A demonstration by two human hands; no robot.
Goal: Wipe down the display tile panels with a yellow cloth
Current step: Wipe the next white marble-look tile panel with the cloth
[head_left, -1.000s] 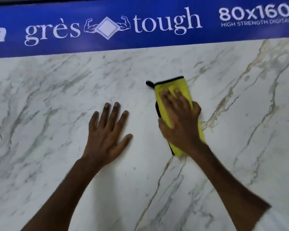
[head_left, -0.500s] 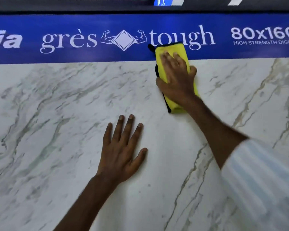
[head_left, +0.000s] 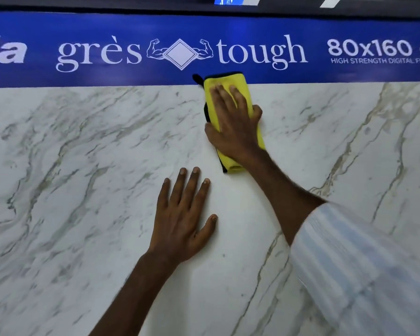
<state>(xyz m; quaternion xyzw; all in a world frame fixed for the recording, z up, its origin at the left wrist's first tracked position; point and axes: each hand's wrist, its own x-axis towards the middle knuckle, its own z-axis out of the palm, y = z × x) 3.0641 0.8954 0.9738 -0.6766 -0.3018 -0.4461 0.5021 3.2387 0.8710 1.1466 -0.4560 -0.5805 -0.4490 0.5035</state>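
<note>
Marble-look tile panel [head_left: 83, 166] fills your head view, white with grey and tan veins, and a blue branded strip [head_left: 320, 76] runs along its far edge.

Your right hand [head_left: 233, 124] lies palm-down on the yellow cloth [head_left: 228, 80]. Its fingers [head_left: 220, 95] are nearly straight and close together, pressing the folded pad flat, probably so the whole face of it rubs the glaze. The little finger sits at the cloth's right edge and the thumb at its left, which looks meant to stop the pad from sliding out.

Your left hand [head_left: 180, 219] holds nothing. It rests flat on bare tile nearer you, just left of your right forearm, with its fingers [head_left: 194, 183] spread, seemingly a brace while you reach.

The cloth is folded long and narrow. Its long axis runs from the blue strip back towards you, the near end drifting slightly right. The far end, with a black loop at its left corner, overlaps the strip's lower edge. A striped sleeve [head_left: 361, 263] covers your right upper arm.
</note>
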